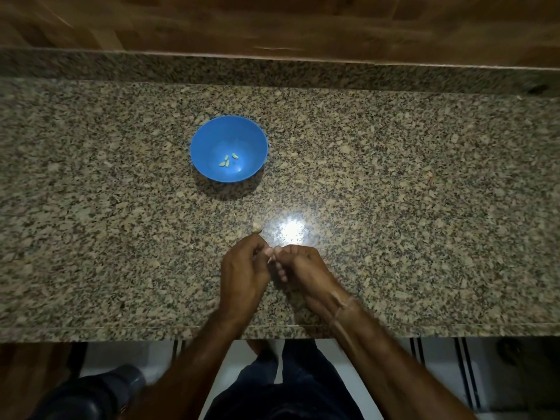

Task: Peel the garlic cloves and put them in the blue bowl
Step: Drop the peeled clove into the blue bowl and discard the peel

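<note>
Two hands met low over a speckled granite bench (394,177). The left hand (242,274) and right hand (306,271) were both curled, their fingers (283,275) pinching a small pale garlic clove (276,248) between them, too blurred to show its skin. Peeling seemed under way; next the skin would need stripping, then a reach forward. Just beyond the fingers lay a spare clove (257,227). Farther beyond, slightly left, the blue bowl (200,137) held three yellowish peeled cloves (227,161).
</note>
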Action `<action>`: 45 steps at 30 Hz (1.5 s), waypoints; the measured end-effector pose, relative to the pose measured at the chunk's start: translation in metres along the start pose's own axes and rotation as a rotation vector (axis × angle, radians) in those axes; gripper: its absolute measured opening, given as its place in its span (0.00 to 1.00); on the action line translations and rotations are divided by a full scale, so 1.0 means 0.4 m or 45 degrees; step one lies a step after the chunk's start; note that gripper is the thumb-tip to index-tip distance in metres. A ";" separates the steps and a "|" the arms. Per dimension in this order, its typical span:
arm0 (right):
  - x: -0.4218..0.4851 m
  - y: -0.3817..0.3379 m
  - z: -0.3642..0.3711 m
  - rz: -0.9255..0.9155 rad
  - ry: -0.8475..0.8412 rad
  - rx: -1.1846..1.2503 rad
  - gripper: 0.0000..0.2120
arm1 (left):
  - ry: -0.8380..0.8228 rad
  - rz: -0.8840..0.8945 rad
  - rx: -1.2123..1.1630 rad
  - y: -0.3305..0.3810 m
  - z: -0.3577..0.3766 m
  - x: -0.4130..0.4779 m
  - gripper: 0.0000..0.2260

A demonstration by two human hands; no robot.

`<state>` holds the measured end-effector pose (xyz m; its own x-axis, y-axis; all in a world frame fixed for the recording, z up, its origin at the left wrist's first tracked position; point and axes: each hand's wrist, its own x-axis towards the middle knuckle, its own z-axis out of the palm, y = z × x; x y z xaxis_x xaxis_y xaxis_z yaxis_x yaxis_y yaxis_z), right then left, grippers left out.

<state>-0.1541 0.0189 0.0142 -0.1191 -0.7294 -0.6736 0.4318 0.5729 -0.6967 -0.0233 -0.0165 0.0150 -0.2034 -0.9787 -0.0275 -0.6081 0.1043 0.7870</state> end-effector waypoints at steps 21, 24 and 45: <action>0.030 0.027 -0.033 -0.786 0.186 -0.973 0.12 | -0.284 -0.801 -0.606 0.000 0.019 0.027 0.11; 0.015 -0.002 -0.005 0.120 0.006 0.077 0.12 | -0.021 -0.021 -0.015 0.009 0.003 -0.006 0.09; 0.013 0.047 -0.026 -0.887 0.255 -1.416 0.13 | -0.259 0.038 0.013 -0.033 0.030 -0.010 0.13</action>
<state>-0.1560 0.0298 -0.0049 -0.1862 -0.9811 -0.0531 -0.7187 0.1728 -0.6735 -0.0235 -0.0121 -0.0028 -0.3715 -0.9194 -0.1293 -0.6070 0.1352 0.7832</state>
